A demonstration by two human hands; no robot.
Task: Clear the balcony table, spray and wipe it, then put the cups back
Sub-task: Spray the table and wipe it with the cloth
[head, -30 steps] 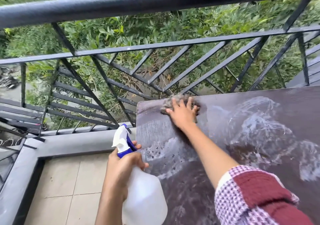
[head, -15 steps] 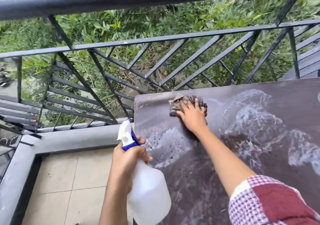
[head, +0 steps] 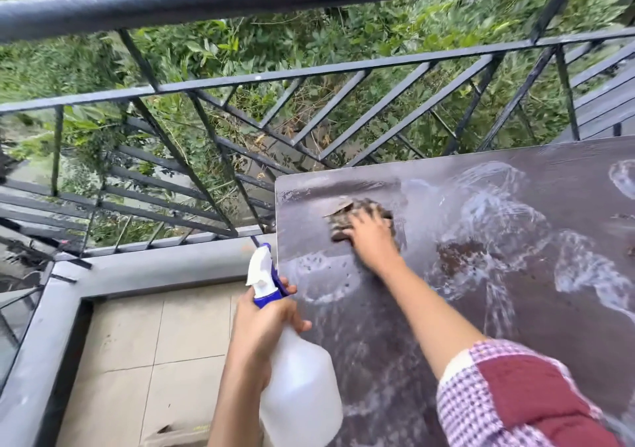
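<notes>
The dark brown balcony table [head: 515,326] is wet, with white foamy streaks across its top. My right hand [head: 372,240] presses a brownish cloth [head: 350,214] flat against the table near its far left corner, fingers spread over it. My left hand [head: 264,323] grips the neck of a white spray bottle [head: 299,388] with a white and blue trigger head, held just off the table's left edge. No cups are in view.
A black metal railing [head: 309,72] runs along the balcony's edge just beyond the table, greenery behind it. A grey kerb [head: 144,271] borders the beige tiled floor [head: 137,360] to the left of the table.
My right hand has slid the cloth from the far corner toward me and to the right. The bottle stays in my left hand, and the view has shifted left.
</notes>
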